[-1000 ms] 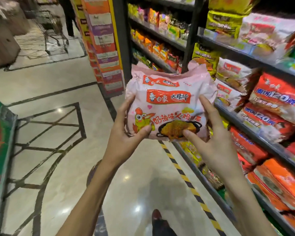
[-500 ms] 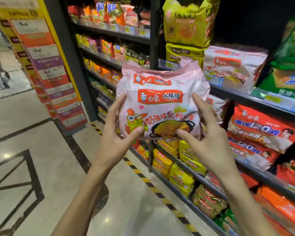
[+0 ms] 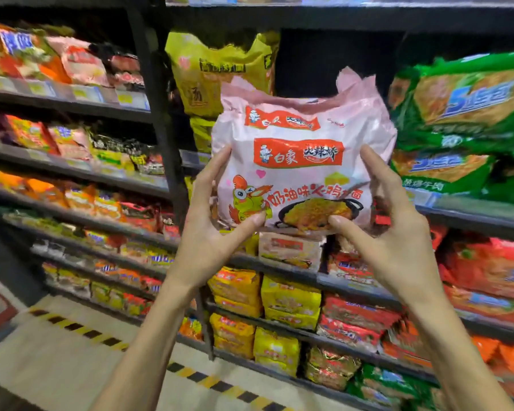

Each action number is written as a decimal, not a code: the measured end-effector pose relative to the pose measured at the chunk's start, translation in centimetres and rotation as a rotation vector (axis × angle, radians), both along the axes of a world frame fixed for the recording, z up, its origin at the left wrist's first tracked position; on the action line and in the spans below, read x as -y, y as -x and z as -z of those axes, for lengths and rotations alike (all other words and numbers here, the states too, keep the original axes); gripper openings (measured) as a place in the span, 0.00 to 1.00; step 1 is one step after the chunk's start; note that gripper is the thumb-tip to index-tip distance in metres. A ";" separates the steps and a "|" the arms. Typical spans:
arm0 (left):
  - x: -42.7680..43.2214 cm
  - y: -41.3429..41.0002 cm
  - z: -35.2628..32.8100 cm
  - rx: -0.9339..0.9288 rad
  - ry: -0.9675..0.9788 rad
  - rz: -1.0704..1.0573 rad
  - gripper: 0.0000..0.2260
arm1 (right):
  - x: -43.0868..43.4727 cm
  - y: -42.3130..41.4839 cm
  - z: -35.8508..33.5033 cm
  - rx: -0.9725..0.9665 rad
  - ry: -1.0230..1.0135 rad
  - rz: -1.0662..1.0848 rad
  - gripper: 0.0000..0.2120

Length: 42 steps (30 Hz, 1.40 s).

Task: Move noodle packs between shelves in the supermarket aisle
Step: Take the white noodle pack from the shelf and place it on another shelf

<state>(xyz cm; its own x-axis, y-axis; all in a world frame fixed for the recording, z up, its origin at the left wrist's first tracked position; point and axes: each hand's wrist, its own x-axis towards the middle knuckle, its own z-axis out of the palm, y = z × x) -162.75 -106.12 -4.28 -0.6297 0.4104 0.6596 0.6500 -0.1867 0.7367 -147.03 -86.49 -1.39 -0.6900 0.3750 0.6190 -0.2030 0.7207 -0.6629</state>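
Note:
A pink noodle multipack [image 3: 300, 161] with red labels and a cartoon chicken is held upright in front of the shelves. My left hand [image 3: 211, 232] grips its lower left edge, thumb on the front. My right hand [image 3: 392, 241] grips its lower right edge the same way. Behind the pack stands a yellow noodle pack [image 3: 217, 72] on the upper shelf, with a dark gap [image 3: 333, 54] to its right. Green packs [image 3: 463, 108] fill the shelf further right.
Dark metal shelves [image 3: 72, 102] run left to right, with an upright post [image 3: 158, 114] left of the pack. Lower shelves hold yellow packs [image 3: 288, 301] and red packs [image 3: 487, 271]. A yellow-black striped line [image 3: 80, 330] marks the floor along the shelf base.
My view has swung right from the aisle floor to face the shelves. Both hands kept the pink pack and raised it toward the upper shelf level.

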 end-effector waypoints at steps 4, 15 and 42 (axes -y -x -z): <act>-2.8 4.5 -2.1 -0.101 -0.014 0.136 0.39 | -0.8 2.2 -1.2 -0.121 -0.029 0.102 0.41; -11.0 10.6 -6.0 -0.242 -0.063 0.197 0.39 | -6.2 7.8 -3.0 -0.269 -0.220 0.356 0.42; -18.6 16.2 -2.2 -0.306 -0.123 0.019 0.45 | -14.0 16.0 1.1 -0.455 -0.203 0.329 0.43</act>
